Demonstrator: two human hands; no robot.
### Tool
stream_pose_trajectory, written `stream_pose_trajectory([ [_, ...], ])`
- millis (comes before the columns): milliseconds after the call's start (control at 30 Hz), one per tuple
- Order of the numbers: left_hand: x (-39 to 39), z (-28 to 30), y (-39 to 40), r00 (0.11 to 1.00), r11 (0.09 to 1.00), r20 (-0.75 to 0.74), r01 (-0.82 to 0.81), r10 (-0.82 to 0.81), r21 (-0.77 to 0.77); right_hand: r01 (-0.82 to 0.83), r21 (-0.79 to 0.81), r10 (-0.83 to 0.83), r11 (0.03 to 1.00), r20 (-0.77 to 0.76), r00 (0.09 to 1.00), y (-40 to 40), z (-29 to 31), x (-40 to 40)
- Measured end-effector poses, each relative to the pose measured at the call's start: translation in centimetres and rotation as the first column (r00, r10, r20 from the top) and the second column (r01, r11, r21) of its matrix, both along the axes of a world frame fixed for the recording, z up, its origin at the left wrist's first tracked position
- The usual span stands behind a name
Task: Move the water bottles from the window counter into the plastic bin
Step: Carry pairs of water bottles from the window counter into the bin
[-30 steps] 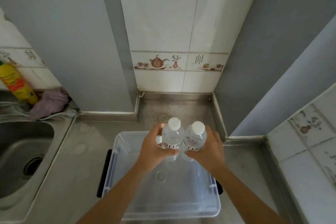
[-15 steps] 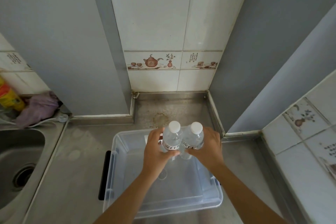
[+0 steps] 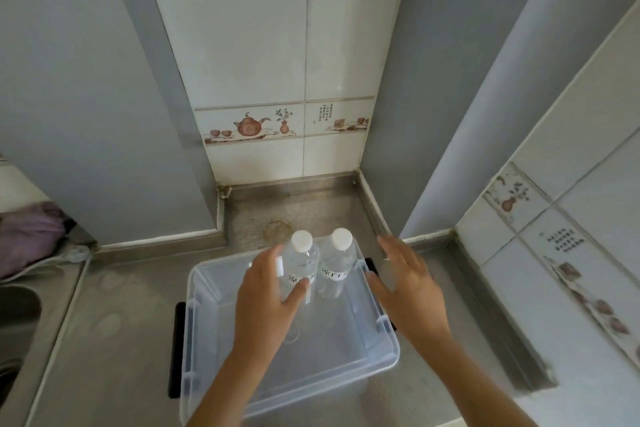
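Two water bottles (image 3: pixel 318 267) upright in bin (image 3: pixel 363 360), caps up; left hand (image 3: pixel 268 302) grips one, right hand (image 3: pixel 410 282) spread apart

Steel counter (image 3: pixel 114 315) — bearing clear bin (image 3: pixel 204 340) (black-handled), purple cloth (image 3: pixel 27 236).

I see a clear, glossy plastic bin (image 3: pixel 388 350) on dull, stained metal counter (image 3: pixel 114 322). Two clear plastic bottles (image 3: pixel 337 267) have matt white caps. Upper centre, glossy tiles (image 3: pixel 242 45); left edge, purple cloth (image 3: pixel 27 236).
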State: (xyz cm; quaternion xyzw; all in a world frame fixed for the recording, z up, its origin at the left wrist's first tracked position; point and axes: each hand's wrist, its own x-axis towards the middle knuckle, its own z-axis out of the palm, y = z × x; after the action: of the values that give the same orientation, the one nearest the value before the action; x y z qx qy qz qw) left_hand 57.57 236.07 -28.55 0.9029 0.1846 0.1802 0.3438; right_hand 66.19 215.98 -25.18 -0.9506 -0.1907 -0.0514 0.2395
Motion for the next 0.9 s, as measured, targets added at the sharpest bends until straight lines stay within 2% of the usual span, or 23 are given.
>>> stream_pose_trajectory([
  [100,-0.5,2.9,-1.8,0.997,0.968,0.074,-0.003,-0.016,0.250,0.068,-0.056,-0.059,0.996,0.154,0.986,-2.5,1.8,-1.6],
  [233,-1.2,5.1,-5.4,0.993,0.905,0.074,0.049,-0.088,0.423,0.175,-0.096,-0.149,0.980,0.229,0.962,-6.6,3.4,-4.7],
  [400,-2.6,6.4,-11.4,0.960,0.842,0.067,0.204,-0.272,0.500,0.345,-0.106,-0.322,0.933,0.186,0.928,-12.7,3.9,-10.4],
  [600,-6.5,7.5,-20.2,0.879,0.750,0.027,0.390,-0.477,0.534,0.508,-0.135,-0.487,0.850,0.166,0.858,-20.9,4.1,-19.6],
  [900,-17.6,6.9,-35.4,0.617,0.523,-0.012,0.678,-0.787,0.516,0.784,-0.121,-0.766,0.609,0.166,0.621,-32.5,4.2,-37.8],
])
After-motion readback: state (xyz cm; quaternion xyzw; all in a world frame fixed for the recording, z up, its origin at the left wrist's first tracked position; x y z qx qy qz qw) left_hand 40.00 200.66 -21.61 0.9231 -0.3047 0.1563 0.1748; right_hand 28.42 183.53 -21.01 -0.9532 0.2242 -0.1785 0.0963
